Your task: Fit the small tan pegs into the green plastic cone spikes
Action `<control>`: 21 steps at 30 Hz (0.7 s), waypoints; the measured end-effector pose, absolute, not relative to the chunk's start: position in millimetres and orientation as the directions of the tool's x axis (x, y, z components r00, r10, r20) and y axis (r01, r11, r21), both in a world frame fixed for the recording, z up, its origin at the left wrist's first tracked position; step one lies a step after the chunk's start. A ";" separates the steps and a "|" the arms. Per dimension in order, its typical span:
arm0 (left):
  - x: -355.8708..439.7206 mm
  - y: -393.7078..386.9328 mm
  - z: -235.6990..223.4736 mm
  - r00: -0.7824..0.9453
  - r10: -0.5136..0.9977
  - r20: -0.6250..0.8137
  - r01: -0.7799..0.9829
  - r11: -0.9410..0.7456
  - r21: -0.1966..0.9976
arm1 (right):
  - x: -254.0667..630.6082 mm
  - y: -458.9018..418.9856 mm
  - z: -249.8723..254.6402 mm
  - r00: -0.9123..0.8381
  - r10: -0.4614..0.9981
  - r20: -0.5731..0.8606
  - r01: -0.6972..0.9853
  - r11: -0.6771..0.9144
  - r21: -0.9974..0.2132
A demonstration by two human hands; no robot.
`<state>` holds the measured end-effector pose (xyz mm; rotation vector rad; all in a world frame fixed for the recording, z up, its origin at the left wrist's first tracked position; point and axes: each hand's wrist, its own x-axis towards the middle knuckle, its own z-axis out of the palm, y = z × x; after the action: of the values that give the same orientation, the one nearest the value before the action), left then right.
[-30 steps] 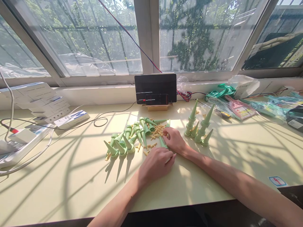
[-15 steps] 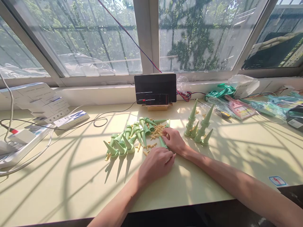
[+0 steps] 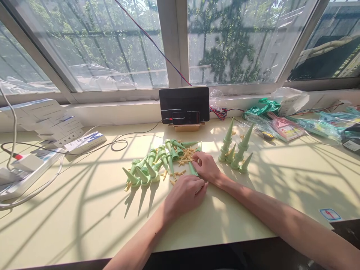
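A green plastic cone-shaped spike [image 3: 193, 168] slants between my hands, its wide end hidden behind my left hand [image 3: 186, 192]. The fingers of that hand are curled closed around the hidden end. My right hand [image 3: 208, 167] lies just beyond, with bent fingers close to the spike's tip and the small tan plastic pegs [image 3: 184, 159]. What its fingertips pinch, if anything, is hidden. To the left lies a pile of green spikes [image 3: 152, 154], with several standing point-up [image 3: 144, 179] in front of it.
More green spikes [image 3: 242, 149], some stacked tall, stand right of my right hand. A tablet and phone [image 3: 184, 105] lean on a cardboard stand at the back. White boxes [image 3: 84, 142], a power strip and cables are left; a utility knife [image 3: 266, 135] and plastic bags [image 3: 288, 127] lie right.
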<state>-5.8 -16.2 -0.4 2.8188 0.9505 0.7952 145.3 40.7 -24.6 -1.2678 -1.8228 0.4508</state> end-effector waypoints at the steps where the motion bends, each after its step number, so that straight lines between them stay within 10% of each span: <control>1: -5.9 -16.2 -0.9 0.673 0.581 0.457 0.549 -0.807 0.219 | 145.1 40.3 -24.4 -0.129 0.892 0.434 0.586 0.421 -0.692; 21: -6.3 -18.8 -1.7 0.586 0.557 0.589 0.543 -0.809 0.224 | 151.5 45.9 -22.9 -0.171 0.888 0.426 0.518 0.449 -0.728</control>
<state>-6.3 -18.8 -1.7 2.7800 0.9638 1.0425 151.5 45.9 -22.9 -1.1945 -1.8318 0.5362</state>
